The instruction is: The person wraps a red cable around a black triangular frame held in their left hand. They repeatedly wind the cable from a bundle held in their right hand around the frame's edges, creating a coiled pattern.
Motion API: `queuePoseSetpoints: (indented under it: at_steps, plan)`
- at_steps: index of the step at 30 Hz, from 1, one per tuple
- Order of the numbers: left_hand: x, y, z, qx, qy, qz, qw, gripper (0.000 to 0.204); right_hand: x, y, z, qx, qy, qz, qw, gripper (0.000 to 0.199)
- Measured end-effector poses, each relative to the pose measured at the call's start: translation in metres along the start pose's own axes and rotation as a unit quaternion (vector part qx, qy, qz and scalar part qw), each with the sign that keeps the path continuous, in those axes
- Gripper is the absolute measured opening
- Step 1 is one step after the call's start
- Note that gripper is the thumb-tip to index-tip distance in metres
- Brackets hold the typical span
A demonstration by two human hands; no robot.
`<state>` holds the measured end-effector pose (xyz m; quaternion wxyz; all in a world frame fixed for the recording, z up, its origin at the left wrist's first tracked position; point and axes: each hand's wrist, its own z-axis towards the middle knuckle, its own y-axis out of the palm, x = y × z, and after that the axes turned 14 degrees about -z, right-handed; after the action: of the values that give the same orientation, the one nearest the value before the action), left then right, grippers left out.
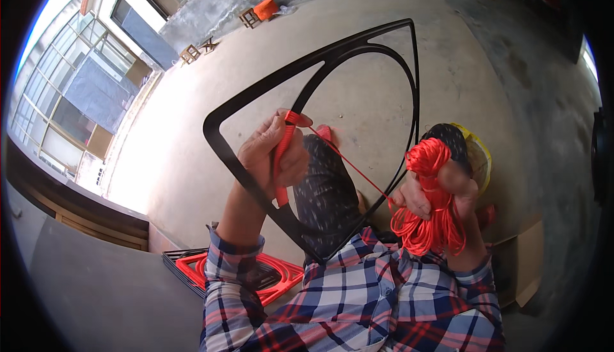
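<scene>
A black frame, four-cornered with a round ring set inside it, stands tilted across my lap. My left hand is closed round the ring's left side, where red cord is wound tightly in a sleeve along the bar. From the top of that winding a single strand runs taut down to the right. It leads to a bundle of red cord, tied at its middle, that my right hand grips. The thumb and fingers of the left hand press on the wound cord.
Beside my left hip lies a stack of black and red frames. An open cardboard box is at my right, and a yellow-rimmed bag is by my right knee. Small wooden stools and an orange thing stand far off on the concrete floor.
</scene>
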<state>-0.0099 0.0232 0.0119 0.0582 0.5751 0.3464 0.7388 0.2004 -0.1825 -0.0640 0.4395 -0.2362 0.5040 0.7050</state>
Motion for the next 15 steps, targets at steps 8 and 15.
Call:
queuePoseSetpoints:
  at_steps: [8, 15]
  plan:
    - [0.0, 0.01, 0.007, 0.052, -0.034, -0.039, 0.997, 0.043, 0.005, 0.001, -0.003, -0.004, 0.008, 0.015, 1.0, 0.047]
    - [-0.007, 0.015, 0.007, 0.088, -0.042, -0.037, 0.995, 0.041, 0.008, 0.001, -0.005, -0.017, -0.006, 0.017, 1.0, 0.046]
